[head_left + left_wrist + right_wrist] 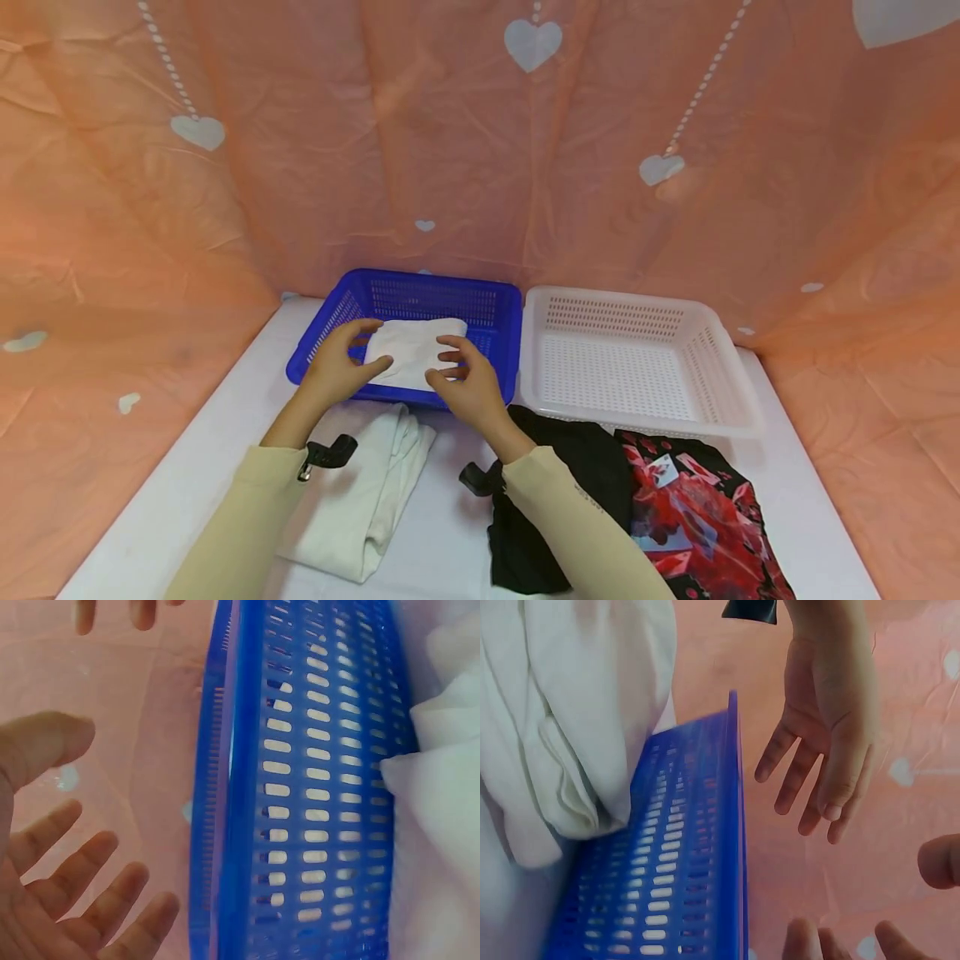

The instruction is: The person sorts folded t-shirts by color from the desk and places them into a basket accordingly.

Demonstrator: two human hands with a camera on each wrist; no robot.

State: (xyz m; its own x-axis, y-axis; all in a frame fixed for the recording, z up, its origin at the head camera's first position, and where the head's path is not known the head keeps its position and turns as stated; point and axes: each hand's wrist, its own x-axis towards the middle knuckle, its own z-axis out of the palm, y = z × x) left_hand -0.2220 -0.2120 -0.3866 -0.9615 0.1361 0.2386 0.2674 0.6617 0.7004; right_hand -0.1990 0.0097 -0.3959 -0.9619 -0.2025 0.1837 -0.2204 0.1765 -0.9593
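A folded white cloth lies inside the blue basket. My left hand hovers over the basket's left side, thumb and fingers spread near the cloth's left edge. Opposite it, my right hand is at the cloth's right edge, its fingers loosely bent and apart from the thumb. Neither hand grips anything. In the right wrist view the left hand shows with its fingers extended beyond the blue basket's wall. A larger folded white garment lies on the table in front of the basket, between my forearms.
To the right of the blue basket stands a white basket with nothing in it. A black garment lies in front of it, partly under my right forearm, beside a red and black patterned garment. An orange curtain hangs behind the white table.
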